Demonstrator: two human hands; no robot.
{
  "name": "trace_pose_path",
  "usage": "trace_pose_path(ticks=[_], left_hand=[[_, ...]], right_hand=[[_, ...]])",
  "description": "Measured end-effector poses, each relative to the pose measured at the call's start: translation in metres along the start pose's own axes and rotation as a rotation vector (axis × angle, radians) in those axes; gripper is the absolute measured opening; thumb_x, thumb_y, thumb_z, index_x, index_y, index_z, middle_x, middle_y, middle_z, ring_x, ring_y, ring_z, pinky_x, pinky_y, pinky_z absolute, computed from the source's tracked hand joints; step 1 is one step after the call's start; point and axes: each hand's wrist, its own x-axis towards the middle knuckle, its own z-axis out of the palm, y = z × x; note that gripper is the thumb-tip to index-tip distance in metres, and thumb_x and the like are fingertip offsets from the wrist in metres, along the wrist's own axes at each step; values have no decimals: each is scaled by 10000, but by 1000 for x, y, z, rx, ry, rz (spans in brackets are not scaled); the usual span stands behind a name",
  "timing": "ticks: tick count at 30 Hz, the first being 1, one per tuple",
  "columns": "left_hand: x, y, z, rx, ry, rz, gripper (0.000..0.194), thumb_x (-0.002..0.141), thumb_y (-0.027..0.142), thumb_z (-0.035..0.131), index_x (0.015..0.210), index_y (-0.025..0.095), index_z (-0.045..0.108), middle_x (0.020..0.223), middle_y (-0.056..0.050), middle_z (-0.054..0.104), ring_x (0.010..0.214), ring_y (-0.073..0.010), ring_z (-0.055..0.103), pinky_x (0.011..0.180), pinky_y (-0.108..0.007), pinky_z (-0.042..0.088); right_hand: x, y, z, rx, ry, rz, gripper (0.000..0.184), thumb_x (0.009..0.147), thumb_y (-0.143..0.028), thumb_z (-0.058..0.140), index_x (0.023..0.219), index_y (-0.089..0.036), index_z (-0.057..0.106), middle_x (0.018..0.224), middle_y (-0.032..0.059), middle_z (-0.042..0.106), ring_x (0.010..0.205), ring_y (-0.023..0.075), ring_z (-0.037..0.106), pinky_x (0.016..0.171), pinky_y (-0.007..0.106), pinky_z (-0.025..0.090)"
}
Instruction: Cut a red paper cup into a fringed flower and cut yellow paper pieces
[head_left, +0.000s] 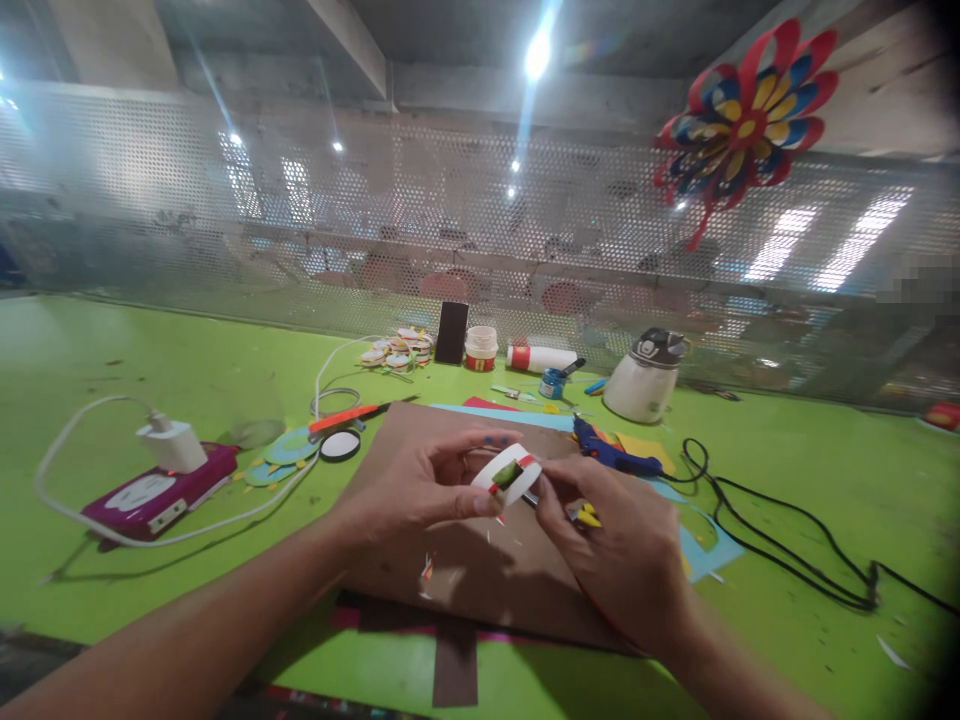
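Observation:
Both hands are raised over a brown board [465,575] on the green table. Between my left hand [409,485]'s thumb and fingers is a white ring [521,488], with a green patch and red marks on its band. The fingers of my right hand [626,520] are closed at the ring's right edge, near a red mark. Whether they also pinch something small cannot be made out. Behind the right fingers a yellow-handled tool [588,515] shows in part. Small paper scraps [427,570] lie on the board.
A blue glue gun [615,455] lies right of the board, near a looping black cord [795,545]. At left are a purple power strip [161,497] with a charger [174,446] and an orange cutter [345,418]. A phone [451,335] and white jug [641,385] stand behind.

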Motion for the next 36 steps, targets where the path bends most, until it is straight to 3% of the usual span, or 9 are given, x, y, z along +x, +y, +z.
trace_pose_path(ticks=[9, 36], left_hand=[[-1, -1, -2, 42, 14, 3, 459, 721, 259, 818, 1165, 254, 702, 1124, -71, 696, 980, -174, 628, 841, -305, 480], [3, -3, -8, 14, 58, -109, 564, 600, 306, 891, 1128, 225, 711, 1016, -53, 701, 880, -159, 605, 771, -274, 456]], right_hand=[[-1, 1, 1, 3, -11, 20, 133, 890, -162, 572, 788, -155, 657, 626, 17, 674, 513, 126, 608, 529, 251, 416], [-3, 0, 2, -4, -42, 39, 159, 898, -187, 561, 758, -169, 635, 582, -11, 631, 489, 123, 580, 504, 246, 406]])
